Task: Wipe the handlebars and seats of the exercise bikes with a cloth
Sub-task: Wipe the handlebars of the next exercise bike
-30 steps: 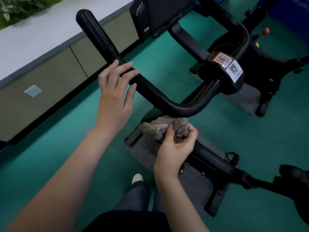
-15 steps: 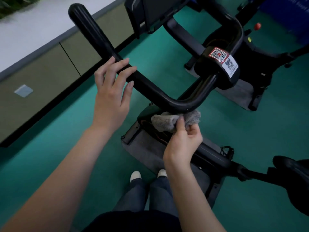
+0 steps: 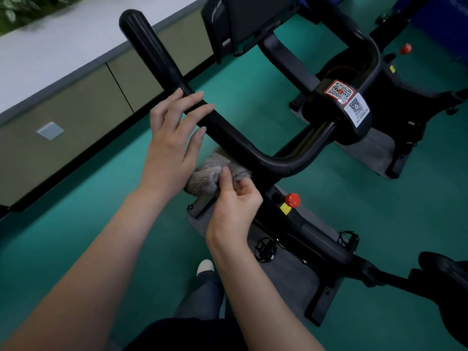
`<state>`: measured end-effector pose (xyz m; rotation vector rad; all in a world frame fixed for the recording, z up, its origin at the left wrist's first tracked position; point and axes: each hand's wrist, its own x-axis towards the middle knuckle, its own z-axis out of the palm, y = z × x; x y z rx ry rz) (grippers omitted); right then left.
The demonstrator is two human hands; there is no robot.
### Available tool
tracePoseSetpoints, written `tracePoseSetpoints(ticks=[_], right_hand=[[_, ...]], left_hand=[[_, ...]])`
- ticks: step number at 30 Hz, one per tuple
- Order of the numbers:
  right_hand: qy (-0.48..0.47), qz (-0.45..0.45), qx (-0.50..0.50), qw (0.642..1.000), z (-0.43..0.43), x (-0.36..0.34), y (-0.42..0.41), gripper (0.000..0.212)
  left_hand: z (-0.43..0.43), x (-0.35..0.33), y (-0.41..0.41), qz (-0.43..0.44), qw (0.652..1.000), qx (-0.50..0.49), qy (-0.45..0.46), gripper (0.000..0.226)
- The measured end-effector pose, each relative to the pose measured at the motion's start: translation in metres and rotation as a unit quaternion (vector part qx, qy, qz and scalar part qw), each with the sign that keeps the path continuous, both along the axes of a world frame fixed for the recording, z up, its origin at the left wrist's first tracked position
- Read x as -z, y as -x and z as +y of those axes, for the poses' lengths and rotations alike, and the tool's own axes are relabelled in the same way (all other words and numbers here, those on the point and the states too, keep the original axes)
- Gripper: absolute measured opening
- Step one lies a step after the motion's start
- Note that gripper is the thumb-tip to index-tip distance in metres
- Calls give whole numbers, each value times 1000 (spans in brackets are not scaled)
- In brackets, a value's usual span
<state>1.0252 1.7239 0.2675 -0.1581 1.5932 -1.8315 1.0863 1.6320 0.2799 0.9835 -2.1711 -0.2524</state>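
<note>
The black handlebar [image 3: 235,140] of the nearest exercise bike runs from the upper left down to a bend at the centre. My left hand [image 3: 172,145] rests on its straight part with the fingers laid flat over the tube. My right hand [image 3: 234,206] pinches a grey cloth [image 3: 210,176] between thumb and fingers and holds it against the underside of the bar just left of the bend. My left hand partly covers the cloth. The bike's black seat [image 3: 445,282] shows at the lower right edge.
A stem clamp with QR stickers [image 3: 347,102] sits right of the bend, a dark console screen [image 3: 250,19] above it. A red knob [image 3: 292,200] is on the frame below. Grey mats [image 3: 286,274] lie on the green floor. A second bike [image 3: 405,102] stands beyond; a low wall [image 3: 76,110] runs along the left.
My right hand has brought the cloth up to the bar's underside and slid it left toward my left hand. My left hand stays resting on the bar.
</note>
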Motion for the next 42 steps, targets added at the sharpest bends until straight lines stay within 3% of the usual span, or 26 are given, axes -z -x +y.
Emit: tracePoseSetpoints(ticks=[5,8,10,13,14,20,24,29,32,34,39,42], right_hand=[[-17,49,-66,997,25,7,11,33],[-58,66,16,996,65,17,35,16],[-75,101,107,986,76,13,62,17],[-85,234,155,956,62,-4,99,16],[-84,277,151,945,55,-10,105,11],[-66,481,90,870,48,-15,77,30],[-17,508,44,860,49,-12,40,34],[21,478,3,878,48,-26,50,20],[-7,551,13,835,47,-43,87,18],[-33,594,-20,803,38,-53,106,19],[-103,605,-289,735,9,-66,114,27],[-145,596,-359,703,6,-70,121,17]], left_hand=[[-4,0,-8,-23,999,29,4,37],[-4,1,-7,-12,1000,28,-2,37],[-3,2,-5,-2,1000,25,-6,36],[-1,3,-3,8,1000,20,-11,36],[-1,3,-3,9,1000,20,-14,36],[-1,2,-4,11,1000,21,-18,36],[-1,2,-4,9,1000,18,-19,35],[-2,1,-7,-3,999,27,-20,36],[-2,1,-7,0,999,30,-27,36],[-1,1,-7,4,999,30,-29,36],[-1,2,-7,3,999,31,-25,37],[-1,3,-8,1,999,33,-22,37]])
